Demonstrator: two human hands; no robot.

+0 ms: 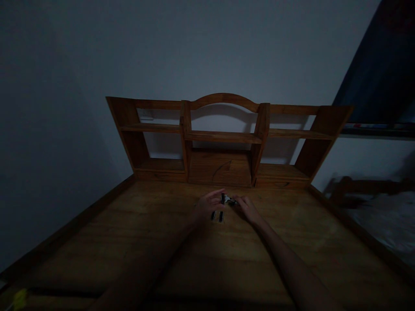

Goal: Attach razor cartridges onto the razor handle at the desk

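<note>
My left hand (208, 206) is above the middle of the desk, its fingers reaching right around a small black rectangular piece (222, 198), which it seems to grip at the fingertips. Opposite it, my right hand (247, 208) is closed in a pinch on a small silver-and-black piece (231, 200). The two pieces meet or nearly meet between my hands; the dim light hides whether they are joined. Just below, two more black strips (221, 217) lie on the desktop, seemingly on a pale backing, the left one partly behind my left hand.
The wooden desktop (155, 233) has raised side edges. Along its back stands a wooden shelf unit (223, 137) with a closed panel (204, 168) in the middle. At the lower left corner is a yellow object (20, 299). White bedding or plastic (385, 216) lies beyond the right edge.
</note>
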